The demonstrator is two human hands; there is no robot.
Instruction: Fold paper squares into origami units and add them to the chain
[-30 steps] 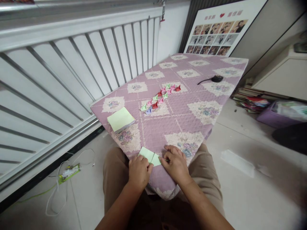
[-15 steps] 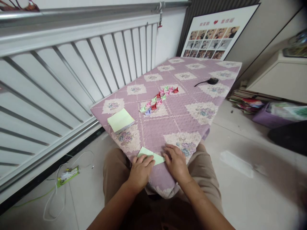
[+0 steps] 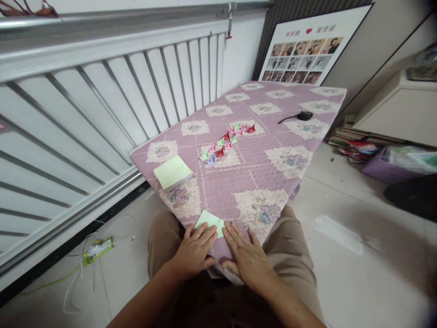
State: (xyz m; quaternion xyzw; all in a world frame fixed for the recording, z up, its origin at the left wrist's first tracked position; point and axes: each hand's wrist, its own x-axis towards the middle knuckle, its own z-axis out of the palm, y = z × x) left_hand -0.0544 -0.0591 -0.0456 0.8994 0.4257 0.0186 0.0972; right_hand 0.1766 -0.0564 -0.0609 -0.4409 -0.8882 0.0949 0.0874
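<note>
A small pale green sheet (image 3: 209,219), partly folded, lies at the near corner of the cloth-covered table (image 3: 225,182). My left hand (image 3: 195,248) rests on its lower left part, fingers spread. Flat across the right part of the sheet lies my right hand (image 3: 246,255), its fingers stretched out and its thumb near the table edge; the fingers hide some of the paper. Farther left is a stack of square paper (image 3: 173,171) with a light green sheet on top. Several small folded paper pieces (image 3: 220,151) in red, pink, green and blue stand in two rows mid-table.
A black object with a thin cord (image 3: 304,115) lies toward the far right of the table. Behind stands a photo board (image 3: 305,48). A white railing (image 3: 119,91) runs along the left side. On the floor are a power strip (image 3: 98,250) and a purple box (image 3: 389,168).
The right end of the green sheet has been folded over toward the middle. My right hand has moved slightly left and down and now lies flat on it. My left hand has shifted slightly.
</note>
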